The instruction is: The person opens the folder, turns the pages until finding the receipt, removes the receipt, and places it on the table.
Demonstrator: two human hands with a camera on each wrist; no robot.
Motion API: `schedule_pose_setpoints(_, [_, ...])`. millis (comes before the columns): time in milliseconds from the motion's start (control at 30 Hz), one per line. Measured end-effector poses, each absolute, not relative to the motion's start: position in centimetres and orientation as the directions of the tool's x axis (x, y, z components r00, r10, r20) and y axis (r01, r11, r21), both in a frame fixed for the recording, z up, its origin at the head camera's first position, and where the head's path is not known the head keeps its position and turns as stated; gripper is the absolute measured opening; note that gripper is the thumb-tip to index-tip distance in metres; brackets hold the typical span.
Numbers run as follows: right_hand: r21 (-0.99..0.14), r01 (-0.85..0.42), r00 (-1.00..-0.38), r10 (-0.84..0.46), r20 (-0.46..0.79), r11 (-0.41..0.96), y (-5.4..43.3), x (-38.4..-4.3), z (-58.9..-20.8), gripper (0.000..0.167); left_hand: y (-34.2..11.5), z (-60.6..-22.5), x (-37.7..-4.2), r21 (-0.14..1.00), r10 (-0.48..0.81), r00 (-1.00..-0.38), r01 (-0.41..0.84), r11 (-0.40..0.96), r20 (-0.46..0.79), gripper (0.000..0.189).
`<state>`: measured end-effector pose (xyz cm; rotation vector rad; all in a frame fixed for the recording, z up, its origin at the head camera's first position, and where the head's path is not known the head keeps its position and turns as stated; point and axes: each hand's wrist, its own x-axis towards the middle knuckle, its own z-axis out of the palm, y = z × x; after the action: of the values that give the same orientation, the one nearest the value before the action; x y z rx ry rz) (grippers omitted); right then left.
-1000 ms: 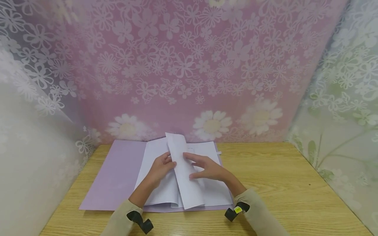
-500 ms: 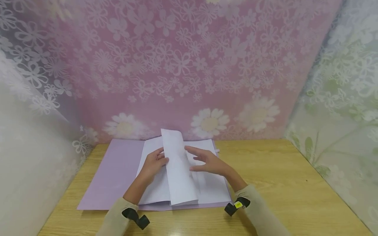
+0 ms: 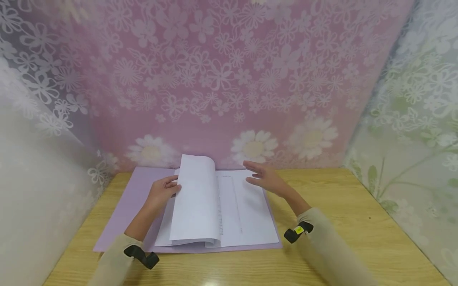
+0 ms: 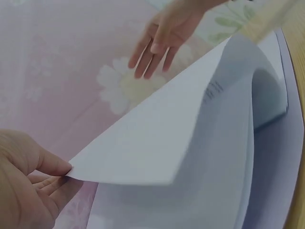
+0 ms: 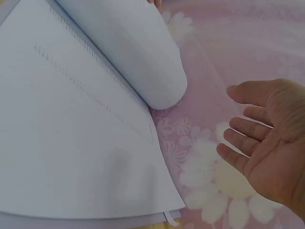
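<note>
A white sheet of paper [image 3: 196, 198] curves up over the left part of an open purple folder [image 3: 125, 214]. My left hand [image 3: 160, 195] pinches the sheet's left edge between thumb and fingers; the left wrist view shows that pinch at the paper's corner [image 4: 78, 174]. Over the right side lies a page [image 3: 254, 210] with a printed column of small marks, too faint to read. My right hand [image 3: 268, 179] hovers above that page's upper right, fingers loosely extended, holding nothing. In the right wrist view the right hand [image 5: 269, 143] is apart from the paper.
The folder lies on a wooden table [image 3: 340, 222] against a pink flowered backdrop [image 3: 222, 79]. A pale flowered side panel [image 3: 418, 139] stands at the right, another at the left. A small ribbon tab [image 5: 171, 218] sticks out at the papers' edge.
My left hand has drawn the sheet leftward, uncovering more of the printed page at right. My right hand has moved away from the sheet, up and to the right.
</note>
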<state>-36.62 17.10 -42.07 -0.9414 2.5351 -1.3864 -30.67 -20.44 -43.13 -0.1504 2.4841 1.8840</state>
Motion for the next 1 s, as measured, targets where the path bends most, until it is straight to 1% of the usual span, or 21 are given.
schedule_pose_setpoints(200, [-0.76, -0.468, -0.82, -0.543, 0.183, 0.451, 18.5, -38.0, -42.6, 0.061, -23.1, -44.2, -30.6, 0.936, -0.077, -0.994, -0.094, 0.338, -0.072, 0.048])
schedule_pose_setpoints(500, [-0.762, -0.454, -0.835, -0.519, 0.183, 0.461, 19.3, -39.9, -43.7, 0.058, -25.4, -45.7, -30.9, 0.842, -0.102, -0.993, -0.102, 0.53, -0.057, 0.044])
schedule_pose_setpoints(633, [-0.75, -0.456, -0.844, -0.501, 0.194, 0.479, 19.5, -40.7, -44.6, 0.057, -25.7, -46.4, -31.0, 0.768, -0.084, -0.996, -0.044, 0.639, 0.012, 0.041])
schedule_pose_setpoints(767, [-0.746, -0.444, -0.857, -0.479, 0.19, 0.497, 19.7, -41.2, -45.5, 0.057, -25.7, -47.2, -31.1, 0.674, -0.044, -0.993, 0.042, 0.737, 0.11, 0.038])
schedule_pose_setpoints(867, [-0.757, -0.413, -0.873, -0.456, 0.172, 0.505, 19.8, -41.6, -46.3, 0.058, -25.5, -47.8, -31.1, 0.625, -0.002, -0.986, 0.104, 0.774, 0.167, 0.036])
schedule_pose_setpoints(1000, [-0.775, -0.385, -0.884, -0.442, 0.153, 0.502, 19.9, -42.1, -47.3, 0.058, -25.2, -48.5, -31.0, 0.559, 0.072, -0.975, 0.181, 0.809, 0.211, 0.035])
